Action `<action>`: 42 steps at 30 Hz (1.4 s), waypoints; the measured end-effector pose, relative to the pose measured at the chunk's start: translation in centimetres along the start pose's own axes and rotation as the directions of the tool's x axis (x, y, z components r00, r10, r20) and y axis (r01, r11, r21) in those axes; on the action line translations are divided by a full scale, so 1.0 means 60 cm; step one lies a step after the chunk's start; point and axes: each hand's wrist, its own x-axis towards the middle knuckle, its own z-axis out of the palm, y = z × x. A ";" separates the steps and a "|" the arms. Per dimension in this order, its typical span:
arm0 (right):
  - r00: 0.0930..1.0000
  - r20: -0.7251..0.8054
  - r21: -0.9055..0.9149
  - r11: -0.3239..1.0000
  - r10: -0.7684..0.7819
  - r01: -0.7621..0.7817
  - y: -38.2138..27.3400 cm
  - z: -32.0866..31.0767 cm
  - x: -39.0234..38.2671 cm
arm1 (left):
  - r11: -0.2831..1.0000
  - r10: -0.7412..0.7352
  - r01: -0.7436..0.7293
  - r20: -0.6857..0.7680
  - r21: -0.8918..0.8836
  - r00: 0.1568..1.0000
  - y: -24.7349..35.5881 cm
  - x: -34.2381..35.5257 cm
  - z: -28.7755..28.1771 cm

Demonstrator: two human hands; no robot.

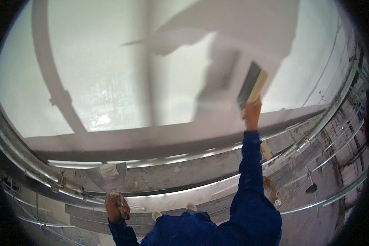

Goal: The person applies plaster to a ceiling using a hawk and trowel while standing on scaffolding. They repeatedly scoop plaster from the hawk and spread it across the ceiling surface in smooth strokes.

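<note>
My right hand [252,114] is raised ahead of me, closed around a wide scraper with a dark blade [249,83] and a pale, wood-coloured back. Its blade is close to the white wall [172,82]; I cannot tell whether it touches. Low on the left, my left hand [117,207] grips the handle of a broad putty knife [95,177]. A lump of white plaster [109,170] sits on that knife's metal blade. Shadows of my arm and of poles fall across the wall, and a damp-looking shiny patch [104,102] shows on its left part.
Metal scaffold tubes with couplers [61,182] curve along the left, and another tube [332,112] rises on the right. Underfoot are grey planks [86,211]. A dusty ledge [164,176] runs below the wall. A round brownish bucket-like thing [269,189] is partly hidden by my right arm.
</note>
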 end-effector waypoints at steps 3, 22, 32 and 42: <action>0.856 -0.383 -0.304 0.922 -0.347 0.239 0.048 -0.077 0.165 | 0.988 -0.100 0.090 -0.068 -0.128 0.993 -0.040 0.019 0.007; 0.832 -0.304 -0.427 0.847 -0.465 0.317 -0.150 0.302 0.058 | 0.996 0.065 -0.063 -0.031 0.056 0.997 0.017 0.051 -0.037; 0.871 -0.179 -0.471 0.817 -0.458 0.333 -0.278 0.500 -0.114 | 0.983 0.136 -0.129 -0.050 0.132 0.989 0.084 0.022 -0.113; 0.764 0.253 0.108 0.802 -0.593 0.587 -0.259 0.582 -0.291 | 0.980 0.194 -0.182 -0.172 0.079 0.966 0.095 -0.019 -0.153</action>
